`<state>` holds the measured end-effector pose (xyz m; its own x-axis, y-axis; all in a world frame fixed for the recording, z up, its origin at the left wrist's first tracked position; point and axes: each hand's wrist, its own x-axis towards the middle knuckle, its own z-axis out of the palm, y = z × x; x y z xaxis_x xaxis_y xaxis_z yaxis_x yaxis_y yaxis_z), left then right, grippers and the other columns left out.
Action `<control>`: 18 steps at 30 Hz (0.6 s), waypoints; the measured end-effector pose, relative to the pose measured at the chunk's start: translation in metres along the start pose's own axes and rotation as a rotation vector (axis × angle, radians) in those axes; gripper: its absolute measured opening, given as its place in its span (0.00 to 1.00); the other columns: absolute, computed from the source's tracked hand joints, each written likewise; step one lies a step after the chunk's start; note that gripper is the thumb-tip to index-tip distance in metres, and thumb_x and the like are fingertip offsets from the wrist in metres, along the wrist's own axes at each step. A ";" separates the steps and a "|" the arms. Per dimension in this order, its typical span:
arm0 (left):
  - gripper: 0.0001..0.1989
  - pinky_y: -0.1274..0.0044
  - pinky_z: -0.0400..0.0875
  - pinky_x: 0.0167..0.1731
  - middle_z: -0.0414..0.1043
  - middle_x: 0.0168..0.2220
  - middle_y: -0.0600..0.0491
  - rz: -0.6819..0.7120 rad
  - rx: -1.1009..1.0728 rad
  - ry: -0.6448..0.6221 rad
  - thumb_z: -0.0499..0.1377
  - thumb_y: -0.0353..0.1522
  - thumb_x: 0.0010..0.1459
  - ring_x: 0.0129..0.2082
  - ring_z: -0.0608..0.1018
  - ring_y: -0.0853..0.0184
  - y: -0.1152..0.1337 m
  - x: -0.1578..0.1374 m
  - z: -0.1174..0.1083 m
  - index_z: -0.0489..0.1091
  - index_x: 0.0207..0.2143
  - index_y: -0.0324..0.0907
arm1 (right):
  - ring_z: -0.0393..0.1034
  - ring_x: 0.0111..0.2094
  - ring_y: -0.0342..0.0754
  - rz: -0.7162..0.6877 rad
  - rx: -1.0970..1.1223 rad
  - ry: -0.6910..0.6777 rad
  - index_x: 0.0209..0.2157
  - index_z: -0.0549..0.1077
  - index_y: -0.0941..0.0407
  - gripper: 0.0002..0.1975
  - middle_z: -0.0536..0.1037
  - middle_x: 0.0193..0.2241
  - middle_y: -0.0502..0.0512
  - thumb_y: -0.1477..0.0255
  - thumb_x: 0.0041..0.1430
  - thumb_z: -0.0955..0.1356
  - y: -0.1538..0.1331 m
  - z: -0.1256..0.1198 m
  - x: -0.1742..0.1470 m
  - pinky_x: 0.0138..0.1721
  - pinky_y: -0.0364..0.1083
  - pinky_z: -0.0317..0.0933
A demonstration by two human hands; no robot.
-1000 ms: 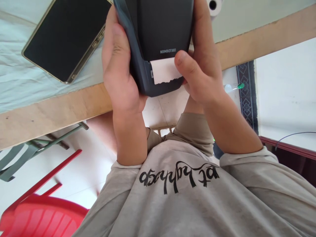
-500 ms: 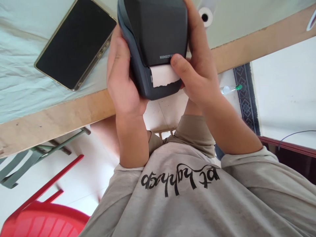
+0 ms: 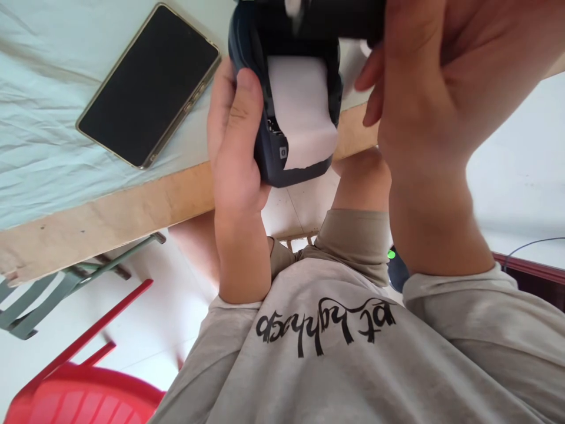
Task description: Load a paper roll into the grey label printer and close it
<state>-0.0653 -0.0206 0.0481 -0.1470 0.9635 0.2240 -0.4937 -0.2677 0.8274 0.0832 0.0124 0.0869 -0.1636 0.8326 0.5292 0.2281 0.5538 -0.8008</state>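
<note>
A dark blue-black label printer (image 3: 304, 175) is held up near the table edge, its black lid (image 3: 344, 19) raised at the top of the view. White label paper (image 3: 302, 109) lies in the uncovered bay, and its loose torn end hangs over the front. My left hand (image 3: 236, 138) grips the printer's left side, thumb along the rim. At the upper right my right hand (image 3: 417, 88) is closed on the lid's right end; part of its grip is hidden and blurred. Behind the printer a white paper roll (image 3: 365, 48) shows only in part.
A dark-screened phone (image 3: 150, 85) lies on the pale green cloth (image 3: 39, 112) at left. The wooden table edge (image 3: 168, 197) runs below it. A red plastic chair (image 3: 88, 394) and a green metal frame (image 3: 48, 300) stand on the floor at lower left.
The printer's lid has swung up and opened, uncovering the paper inside. My right hand has moved up and right from the front of the printer to the lid. My left hand keeps its grip.
</note>
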 end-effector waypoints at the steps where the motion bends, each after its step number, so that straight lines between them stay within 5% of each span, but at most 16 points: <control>1: 0.16 0.63 0.67 0.59 0.71 0.46 0.48 -0.008 -0.006 0.001 0.47 0.36 0.63 0.52 0.73 0.59 0.000 0.000 0.000 0.67 0.45 0.38 | 0.68 0.29 0.30 -0.080 -0.085 -0.022 0.40 0.68 0.61 0.33 0.67 0.23 0.48 0.49 0.58 0.49 0.001 -0.001 0.003 0.27 0.31 0.59; 4: 0.11 0.69 0.69 0.55 0.71 0.43 0.50 -0.006 0.007 0.031 0.54 0.36 0.59 0.48 0.74 0.63 0.000 -0.001 0.000 0.67 0.42 0.41 | 0.70 0.35 0.32 -0.148 -0.346 -0.154 0.41 0.70 0.61 0.33 0.72 0.39 0.48 0.53 0.61 0.47 0.006 -0.002 0.009 0.32 0.33 0.65; 7: 0.09 0.72 0.70 0.52 0.71 0.42 0.52 0.007 0.039 0.019 0.56 0.35 0.58 0.46 0.75 0.65 0.000 -0.003 0.000 0.66 0.41 0.43 | 0.71 0.40 0.37 -0.122 -0.569 -0.345 0.43 0.71 0.56 0.20 0.73 0.39 0.45 0.59 0.58 0.58 0.009 -0.002 0.014 0.50 0.43 0.71; 10: 0.08 0.72 0.69 0.54 0.69 0.41 0.55 0.017 0.120 -0.003 0.51 0.32 0.61 0.49 0.74 0.66 0.003 -0.004 0.002 0.67 0.40 0.42 | 0.69 0.49 0.47 -0.056 -0.742 -0.578 0.48 0.69 0.49 0.20 0.72 0.44 0.42 0.60 0.55 0.61 0.003 -0.002 0.024 0.60 0.58 0.64; 12: 0.10 0.71 0.67 0.57 0.68 0.39 0.55 0.018 0.196 0.002 0.49 0.31 0.62 0.50 0.74 0.66 0.007 -0.005 0.004 0.68 0.39 0.41 | 0.66 0.54 0.48 -0.020 -0.842 -0.712 0.52 0.64 0.44 0.22 0.68 0.49 0.38 0.58 0.56 0.59 -0.003 -0.003 0.032 0.63 0.59 0.61; 16: 0.13 0.71 0.64 0.61 0.69 0.42 0.53 -0.034 0.166 -0.020 0.44 0.28 0.64 0.58 0.70 0.63 0.011 -0.006 0.008 0.67 0.42 0.37 | 0.62 0.56 0.37 -0.045 -0.777 -0.806 0.55 0.62 0.45 0.25 0.67 0.48 0.33 0.60 0.55 0.61 -0.006 -0.013 0.039 0.69 0.39 0.57; 18: 0.12 0.71 0.63 0.64 0.69 0.43 0.53 -0.054 0.080 0.008 0.44 0.27 0.63 0.61 0.68 0.61 0.011 -0.005 0.008 0.66 0.42 0.36 | 0.64 0.52 0.26 0.027 -0.440 -0.726 0.50 0.69 0.48 0.23 0.72 0.39 0.34 0.59 0.60 0.54 0.000 -0.019 0.036 0.55 0.22 0.59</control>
<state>-0.0632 -0.0279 0.0599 -0.1288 0.9763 0.1740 -0.4308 -0.2132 0.8769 0.0960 0.0423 0.1109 -0.6939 0.7156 0.0802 0.5685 0.6127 -0.5491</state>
